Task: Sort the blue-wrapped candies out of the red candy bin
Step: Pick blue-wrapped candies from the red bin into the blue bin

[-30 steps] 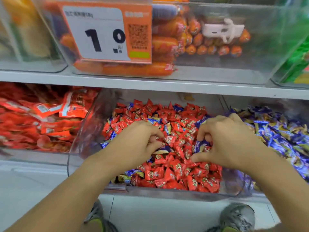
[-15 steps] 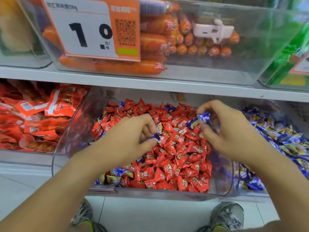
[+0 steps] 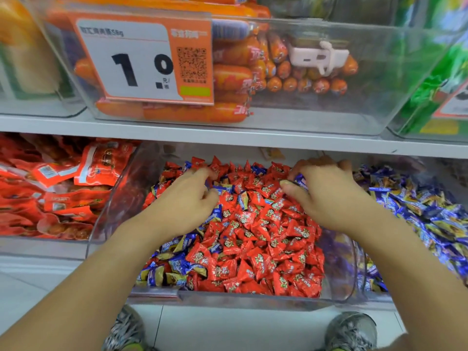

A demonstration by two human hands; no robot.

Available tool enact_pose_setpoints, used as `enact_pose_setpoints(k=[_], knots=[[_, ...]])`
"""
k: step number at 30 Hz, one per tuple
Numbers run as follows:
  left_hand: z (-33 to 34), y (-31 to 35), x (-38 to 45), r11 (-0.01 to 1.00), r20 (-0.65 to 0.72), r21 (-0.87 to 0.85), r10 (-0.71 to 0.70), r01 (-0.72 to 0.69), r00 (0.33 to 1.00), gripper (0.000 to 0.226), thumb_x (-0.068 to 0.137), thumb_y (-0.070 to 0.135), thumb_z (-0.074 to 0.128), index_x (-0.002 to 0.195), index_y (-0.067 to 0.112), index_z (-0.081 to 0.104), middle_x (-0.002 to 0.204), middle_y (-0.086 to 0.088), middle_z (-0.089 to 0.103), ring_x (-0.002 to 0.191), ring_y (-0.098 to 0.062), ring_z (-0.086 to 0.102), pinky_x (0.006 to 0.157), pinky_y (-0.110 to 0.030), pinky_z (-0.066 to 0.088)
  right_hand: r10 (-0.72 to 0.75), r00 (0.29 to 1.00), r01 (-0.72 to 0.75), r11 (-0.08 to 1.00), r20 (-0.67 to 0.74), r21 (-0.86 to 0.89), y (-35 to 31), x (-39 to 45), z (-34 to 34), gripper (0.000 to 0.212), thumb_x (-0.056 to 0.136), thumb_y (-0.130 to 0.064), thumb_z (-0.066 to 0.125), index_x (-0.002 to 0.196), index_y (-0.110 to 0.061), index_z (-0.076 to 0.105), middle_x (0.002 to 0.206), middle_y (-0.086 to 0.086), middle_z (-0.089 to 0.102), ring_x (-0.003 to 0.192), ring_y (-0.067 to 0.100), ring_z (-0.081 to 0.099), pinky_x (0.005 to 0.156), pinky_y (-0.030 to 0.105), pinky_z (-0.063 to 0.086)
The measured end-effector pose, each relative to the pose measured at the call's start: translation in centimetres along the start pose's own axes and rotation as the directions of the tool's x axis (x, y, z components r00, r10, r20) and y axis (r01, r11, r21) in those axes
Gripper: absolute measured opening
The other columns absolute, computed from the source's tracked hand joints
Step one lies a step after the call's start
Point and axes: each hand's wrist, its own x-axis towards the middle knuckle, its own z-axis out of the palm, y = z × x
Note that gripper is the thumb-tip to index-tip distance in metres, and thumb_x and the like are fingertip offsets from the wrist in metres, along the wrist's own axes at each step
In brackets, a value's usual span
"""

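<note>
Head view: a person's two bare hands work over a clear red candy bin (image 3: pixel 352 274) on the lower shelf of a shop display. Left hand (image 3: pixel 186 206) sits on the left side of the heap, fingers curled and its grip closed near a blue-wrapped candy (image 3: pixel 222 187) lying just ahead of the fingertips; whether thumb and fingers actually pinch a sweet cannot be told from this angle. Right hand (image 3: pixel 326 196) reaches toward the far right of the heap, its grip clamped on a blue sweet (image 3: pixel 300 179) between thumb and curled fingers. Between the two hands lies a mass of red candies (image 3: pixel 255 239). More blue wrappers (image 3: pixel 177 262) are gathered below the left hand at the bin's near left corner, and a few more lie beyond both hands along the far edge. To the right of the right hand, a neighbouring bin holds blue candies (image 3: pixel 415 211). To the left of the left hand sit red snack packets (image 3: pixel 60 183). Above both hands, on the upper shelf (image 3: pixel 228 138), a clear tub holds orange sausages (image 3: pixel 233 74) behind a price tag (image 3: pixel 144 62) reading "1.0". Two grey shoes (image 3: pixel 350 330) show on the floor below the bin.
</note>
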Motion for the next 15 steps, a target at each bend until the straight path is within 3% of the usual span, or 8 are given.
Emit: enact_pose_setpoints(k=[3, 5, 6, 8, 10, 12, 15], knots=[[0.3, -0.9, 1.2, 0.987, -0.029, 0.157, 0.016, -0.012, 0.999, 0.046, 0.095, 0.043, 0.055, 0.136, 0.022, 0.052, 0.121, -0.005, 0.059, 0.105, -0.018, 0.057, 0.086, -0.028, 0.046, -0.103, 0.995, 0.097, 0.966, 0.014, 0.238, -1.7, -0.6, 0.1, 0.026, 0.105, -0.036, 0.037, 0.109, -0.014, 0.051, 0.086, 0.005, 0.054, 0.085, 0.027, 0.057, 0.074, 0.036, 0.042], [0.5, -1.3, 1.6, 0.991, -0.009, 0.137, 0.005, -0.004, 1.000, 0.033, 0.093, 0.042, 0.060, 0.119, 0.022, 0.064, 0.111, -0.003, 0.068, 0.096, -0.020, 0.064, 0.084, -0.033, 0.052, -0.097, 0.995, 0.072, 0.888, 0.033, 0.453, -2.7, -0.4, 0.8, 0.019, 0.104, -0.036, 0.042, 0.109, -0.017, 0.046, 0.070, -0.003, 0.051, 0.060, 0.009, 0.051, 0.052, 0.024, 0.033], [0.4, -1.4, 1.5, 0.995, -0.016, 0.103, 0.007, -0.005, 1.000, 0.024, 0.092, 0.039, 0.063, 0.108, 0.022, 0.068, 0.098, -0.002, 0.070, 0.085, -0.017, 0.064, 0.078, -0.029, 0.052, -0.091, 0.995, 0.061, 0.860, 0.036, 0.507, -3.0, -0.1, 1.2, 0.019, 0.103, -0.037, 0.043, 0.110, -0.019, 0.045, 0.066, -0.005, 0.049, 0.053, 0.005, 0.046, 0.048, 0.023, 0.031], [-0.2, -1.7, 1.0, 0.999, -0.071, 0.049, 0.007, -0.004, 0.997, 0.014, 0.088, 0.036, 0.070, 0.090, 0.022, 0.070, 0.079, 0.006, 0.066, 0.065, -0.005, 0.057, 0.059, -0.012, 0.041, -0.105, 0.994, 0.074, 0.839, 0.027, 0.538, -3.2, 0.6, 2.1, 0.021, 0.102, -0.037, 0.045, 0.111, -0.019, 0.045, 0.068, -0.004, 0.051, 0.052, 0.006, 0.046, 0.048, 0.022, 0.031], [-1.0, -2.2, 0.2, 1.000, -0.145, -0.024, -0.013, 0.010, 0.989, 0.013, 0.085, 0.037, 0.073, 0.084, 0.024, 0.069, 0.077, 0.011, 0.063, 0.060, -0.004, 0.056, 0.056, -0.010, 0.037, -0.126, 0.991, 0.124, 0.822, -0.035, 0.556, -3.5, 1.3, 2.2, 0.018, 0.101, -0.035, 0.049, 0.110, -0.020, 0.045, 0.075, -0.003, 0.060, 0.059, 0.005, 0.052, 0.053, 0.023, 0.034], [-1.9, -2.9, -0.7, 0.994, -0.162, -0.107, -0.050, 0.033, 0.986, 0.011, 0.086, 0.039, 0.071, 0.085, 0.028, 0.067, 0.082, 0.012, 0.066, 0.063, -0.004, 0.060, 0.058, -0.015, 0.040, -0.150, 0.985, 0.170, 0.780, -0.085, 0.602, -4.0, 2.1, 2.1, 0.016, 0.101, -0.031, 0.052, 0.110, -0.019, 0.048, 0.080, -0.003, 0.070, 0.062, -0.001, 0.058, 0.058, 0.017, 0.039], [-2.5, -3.5, -1.4, 0.981, -0.123, -0.187, -0.065, 0.041, 0.990, 0.010, 0.090, 0.036, 0.066, 0.089, 0.027, 0.063, 0.091, 0.013, 0.068, 0.070, -0.008, 0.067, 0.061, -0.027, 0.052, -0.184, 0.982, 0.179, 0.833, -0.044, 0.524, -4.9, 3.1, 2.8, 0.030, 0.102, -0.032, 0.047, 0.129, -0.019, 0.047, 0.082, 0.003, 0.068, 0.067, 0.013, 0.063, 0.068, 0.035, 0.050]])
